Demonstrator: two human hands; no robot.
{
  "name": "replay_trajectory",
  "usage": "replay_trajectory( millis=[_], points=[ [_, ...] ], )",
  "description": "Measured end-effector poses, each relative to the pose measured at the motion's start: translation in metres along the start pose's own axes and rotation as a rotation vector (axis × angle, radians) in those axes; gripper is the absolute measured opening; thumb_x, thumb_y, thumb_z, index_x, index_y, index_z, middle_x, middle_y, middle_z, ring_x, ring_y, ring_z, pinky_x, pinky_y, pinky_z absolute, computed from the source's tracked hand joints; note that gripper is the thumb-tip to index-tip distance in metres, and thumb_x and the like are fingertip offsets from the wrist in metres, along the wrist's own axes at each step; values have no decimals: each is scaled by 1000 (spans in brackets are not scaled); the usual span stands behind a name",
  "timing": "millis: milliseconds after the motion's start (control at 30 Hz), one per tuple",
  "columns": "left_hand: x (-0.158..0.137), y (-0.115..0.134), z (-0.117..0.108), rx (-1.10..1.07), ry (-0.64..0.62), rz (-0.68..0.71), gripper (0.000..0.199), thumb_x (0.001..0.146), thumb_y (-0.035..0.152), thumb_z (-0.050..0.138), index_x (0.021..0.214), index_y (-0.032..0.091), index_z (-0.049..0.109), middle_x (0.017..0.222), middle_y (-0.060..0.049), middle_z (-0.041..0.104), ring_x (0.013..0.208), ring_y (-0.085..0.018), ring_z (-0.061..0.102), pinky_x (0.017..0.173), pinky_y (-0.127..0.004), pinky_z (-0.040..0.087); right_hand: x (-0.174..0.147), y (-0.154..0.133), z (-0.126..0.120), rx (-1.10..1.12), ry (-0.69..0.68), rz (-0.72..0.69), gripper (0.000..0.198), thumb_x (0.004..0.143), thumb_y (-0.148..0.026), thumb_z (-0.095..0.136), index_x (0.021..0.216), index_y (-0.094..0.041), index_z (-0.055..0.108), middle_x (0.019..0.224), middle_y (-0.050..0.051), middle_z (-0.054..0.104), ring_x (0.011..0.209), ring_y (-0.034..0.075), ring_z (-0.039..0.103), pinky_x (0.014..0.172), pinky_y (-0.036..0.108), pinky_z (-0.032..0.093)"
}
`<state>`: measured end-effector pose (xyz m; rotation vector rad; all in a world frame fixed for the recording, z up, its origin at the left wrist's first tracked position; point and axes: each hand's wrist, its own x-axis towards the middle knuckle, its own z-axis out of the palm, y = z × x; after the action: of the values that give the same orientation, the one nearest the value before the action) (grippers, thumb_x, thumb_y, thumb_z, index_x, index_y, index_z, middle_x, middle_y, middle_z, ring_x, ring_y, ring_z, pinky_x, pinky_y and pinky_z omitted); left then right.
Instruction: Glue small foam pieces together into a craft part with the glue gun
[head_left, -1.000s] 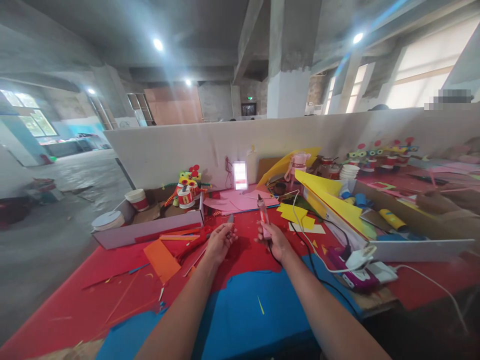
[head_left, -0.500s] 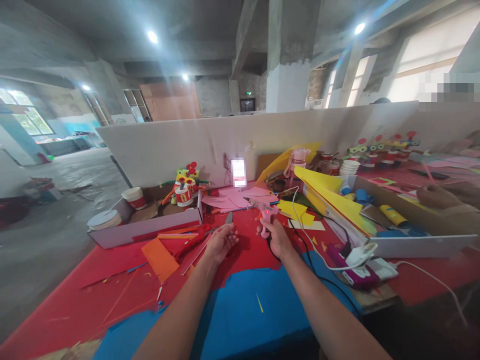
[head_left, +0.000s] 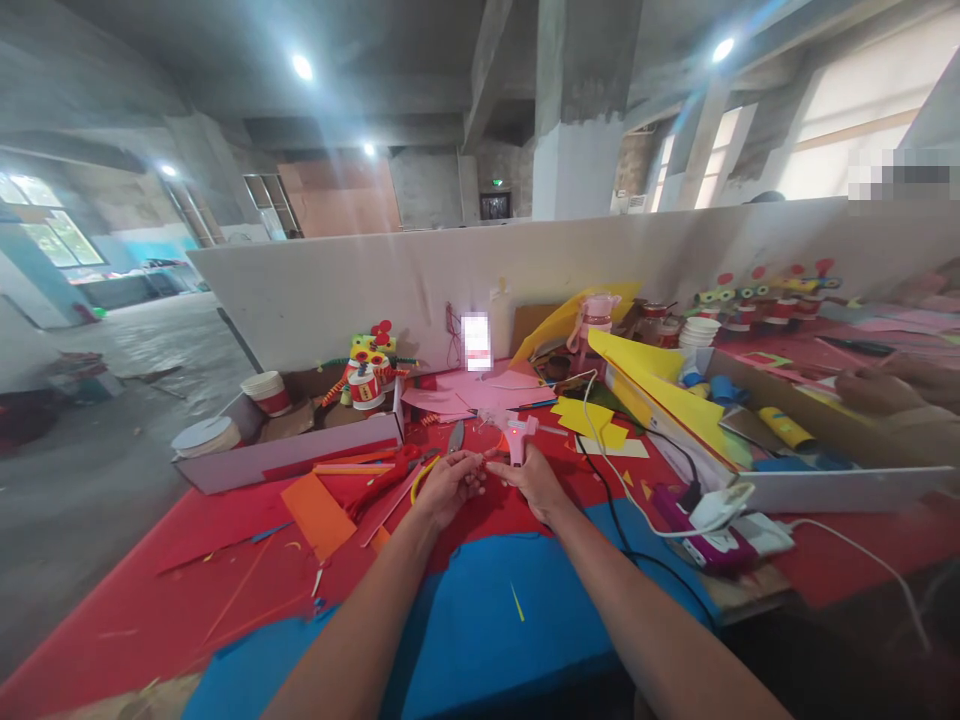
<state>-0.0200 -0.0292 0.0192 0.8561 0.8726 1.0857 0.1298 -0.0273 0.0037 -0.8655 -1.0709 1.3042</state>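
Right hand (head_left: 536,482) wrapped round a pink glue gun (head_left: 521,428), red light showing, held above the red surface (head_left: 247,570), nose toward 10 o'clock. Left hand (head_left: 452,485) half curled just beside it; can't tell whether the fingers pinch anything. Likely trouble: fingertips this near the nose could burn (if hot; heat doesn't show). Grey blade (head_left: 456,437), 12 o'clock of the left hand: a forward slip could nick a knuckle. Black cord (head_left: 616,505), 4 o'clock: could catch a forearm.

I've got a grey concrete ceiling (head_left: 397,60), bright lamps (head_left: 302,67), grey floor (head_left: 154,345) far left. White partition (head_left: 330,290) behind red-covered table (head_left: 97,610). Window (head_left: 64,240) at left, square pillar (head_left: 577,165) past the partition.
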Motion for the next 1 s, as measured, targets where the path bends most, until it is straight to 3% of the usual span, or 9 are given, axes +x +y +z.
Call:
replay_trajectory(
  millis=[367,633,1000],
  points=[
    [-3,2,0,44,-117,-56,28,61,32,84,67,12,66,55,-2,60,46,-8,50,49,-22,45,0,-5,-7,-25,-119,-4,36,61,-31,80,88,-18,61,78,1,70,62,13,61,52,22,45],
    [-3,1,-1,-8,-147,-74,25,62,27,83,73,11,69,60,-3,64,48,-9,54,51,-23,48,5,-1,-12,-95,-42,-53,36,62,-35,80,82,-16,57,70,-2,65,54,10,55,50,22,42],
    [0,-2,-2,17,-115,-63,31,55,20,86,76,11,65,58,-1,63,51,-11,60,44,-18,45,2,-8,-10,-283,3,-127,31,63,-38,76,79,-17,60,73,2,69,64,16,64,59,26,49]
  ],
)
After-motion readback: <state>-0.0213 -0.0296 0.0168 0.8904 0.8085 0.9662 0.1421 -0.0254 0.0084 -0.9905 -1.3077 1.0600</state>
